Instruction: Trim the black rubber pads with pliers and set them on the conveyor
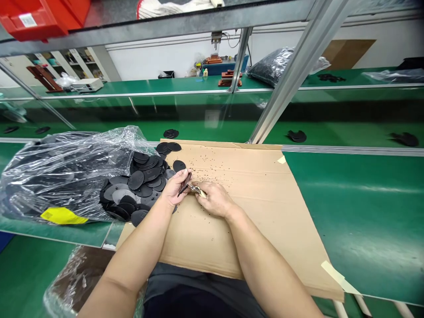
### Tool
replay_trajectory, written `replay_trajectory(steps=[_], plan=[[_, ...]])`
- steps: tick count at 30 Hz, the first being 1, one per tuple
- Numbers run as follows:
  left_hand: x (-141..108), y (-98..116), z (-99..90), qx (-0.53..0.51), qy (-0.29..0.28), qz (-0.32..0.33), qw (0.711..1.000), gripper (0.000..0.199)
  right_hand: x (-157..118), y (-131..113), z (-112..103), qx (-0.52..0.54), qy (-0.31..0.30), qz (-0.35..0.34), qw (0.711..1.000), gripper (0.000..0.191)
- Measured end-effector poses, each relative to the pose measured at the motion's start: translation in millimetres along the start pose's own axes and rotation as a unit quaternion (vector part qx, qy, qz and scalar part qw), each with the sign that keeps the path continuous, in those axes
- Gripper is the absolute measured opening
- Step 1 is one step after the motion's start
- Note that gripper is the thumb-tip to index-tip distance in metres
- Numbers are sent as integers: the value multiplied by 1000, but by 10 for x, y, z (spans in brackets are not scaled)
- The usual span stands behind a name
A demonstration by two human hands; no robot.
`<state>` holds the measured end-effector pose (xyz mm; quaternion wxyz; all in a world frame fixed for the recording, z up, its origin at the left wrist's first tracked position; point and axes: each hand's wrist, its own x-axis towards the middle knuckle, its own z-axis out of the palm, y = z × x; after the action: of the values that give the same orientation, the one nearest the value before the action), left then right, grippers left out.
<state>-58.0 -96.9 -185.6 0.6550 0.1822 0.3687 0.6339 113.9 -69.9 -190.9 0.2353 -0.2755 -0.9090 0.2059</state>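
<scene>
Over the cardboard sheet [265, 194], my left hand [175, 187] pinches a thin black disc [184, 184], tilted nearly edge-on. Fingers of my right hand [214, 198] wrap round small metal pliers or cutters [196, 190], whose tip meets the disc's edge. Beside my left hand lies a pile of black oval discs [145, 170], spilling from a clear plastic bag [66, 172] with a yellow label. One loose disc [179, 165] rests just above my left hand. Tiny black bits are scattered on the cardboard.
A conveyor belt [205, 119] behind the cardboard carries small groups of black pieces [297, 136]. A slanted metal post [291, 75] rises at the cardboard's far edge. At the upper left is a red bin [43, 17]. A plastic-lined box [79, 278] stands below left.
</scene>
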Motion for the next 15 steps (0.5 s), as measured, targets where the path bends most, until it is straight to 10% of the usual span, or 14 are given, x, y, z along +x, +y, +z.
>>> replay_trajectory(steps=[15], plan=[[39, -63, -60, 60, 27, 20, 998, 22, -3, -3, -90, -39, -51, 5, 998, 40]])
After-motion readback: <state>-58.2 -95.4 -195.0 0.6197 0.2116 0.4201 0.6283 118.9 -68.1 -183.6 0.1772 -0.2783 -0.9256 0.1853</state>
